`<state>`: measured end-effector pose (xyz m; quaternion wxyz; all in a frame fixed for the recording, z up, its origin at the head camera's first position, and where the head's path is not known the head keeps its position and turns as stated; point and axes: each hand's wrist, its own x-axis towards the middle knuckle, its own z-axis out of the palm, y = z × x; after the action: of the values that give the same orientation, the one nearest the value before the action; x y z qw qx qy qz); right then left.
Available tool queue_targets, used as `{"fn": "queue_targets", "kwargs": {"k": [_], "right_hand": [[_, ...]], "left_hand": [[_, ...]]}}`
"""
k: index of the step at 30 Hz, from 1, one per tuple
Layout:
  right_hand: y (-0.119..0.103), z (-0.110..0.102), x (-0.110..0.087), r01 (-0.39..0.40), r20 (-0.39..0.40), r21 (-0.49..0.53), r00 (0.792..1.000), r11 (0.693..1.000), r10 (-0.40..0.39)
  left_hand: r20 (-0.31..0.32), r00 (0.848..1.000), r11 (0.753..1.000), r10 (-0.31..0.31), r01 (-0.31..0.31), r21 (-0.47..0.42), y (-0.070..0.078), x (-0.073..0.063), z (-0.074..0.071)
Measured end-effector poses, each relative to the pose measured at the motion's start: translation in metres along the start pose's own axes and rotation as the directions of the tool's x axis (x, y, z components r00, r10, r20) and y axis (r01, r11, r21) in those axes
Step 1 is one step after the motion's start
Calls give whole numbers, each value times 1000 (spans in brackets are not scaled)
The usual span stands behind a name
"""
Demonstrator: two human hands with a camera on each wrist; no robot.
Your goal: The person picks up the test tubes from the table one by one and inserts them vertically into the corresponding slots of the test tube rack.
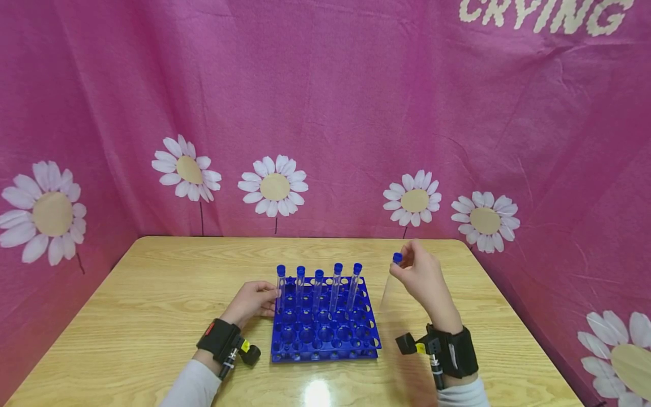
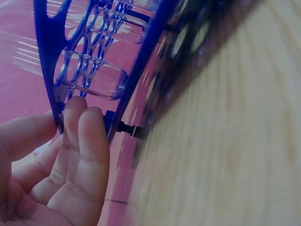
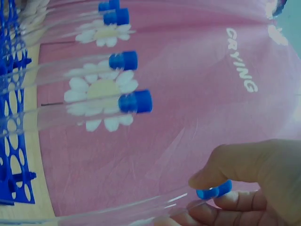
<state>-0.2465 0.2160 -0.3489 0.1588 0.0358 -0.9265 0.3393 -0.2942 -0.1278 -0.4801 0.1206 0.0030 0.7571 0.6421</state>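
Observation:
A blue test tube rack (image 1: 325, 333) stands on the table, with several clear, blue-capped test tubes (image 1: 335, 288) upright along its rear part. My left hand (image 1: 252, 302) grips the rack's left side. In the left wrist view, the thumb meets the edge of one plate, while two fingertips (image 2: 91, 122) reach in between the plates. To the right of the rack, my right hand (image 1: 422, 277) pinches another test tube (image 3: 146, 207) near its blue cap (image 3: 215, 189). That tube slants down from the fingers, its lower end faint in the head view.
The wooden table (image 1: 168, 316) runs to a pink curtain (image 1: 335, 113) printed with white daisies, which surrounds its back and sides. Black straps with small cameras sit on both wrists. A bright light reflection lies on the table in front of the rack.

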Motion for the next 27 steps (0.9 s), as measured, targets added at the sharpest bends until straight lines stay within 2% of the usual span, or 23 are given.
{"fn": "queue_targets", "kwargs": {"k": [8,13,19,27], "right_hand": [[-6,4,-3,65,-21,57,998,996,-64],[-6,9,-2,92,-6,70,996,993,-92],[-7,16,-1,101,46,66,994,993,-104],[-9,21,-1,64,141,64,987,996,-72]], "left_hand": [[3,1000,1000,2,-2,6,1,-1,0],[3,1000,1000,-6,6,9,1,0,0],[0,1000,1000,-14,14,11,1,0,-1],[-4,1000,1000,-3,3,16,1,-1,0]]}}
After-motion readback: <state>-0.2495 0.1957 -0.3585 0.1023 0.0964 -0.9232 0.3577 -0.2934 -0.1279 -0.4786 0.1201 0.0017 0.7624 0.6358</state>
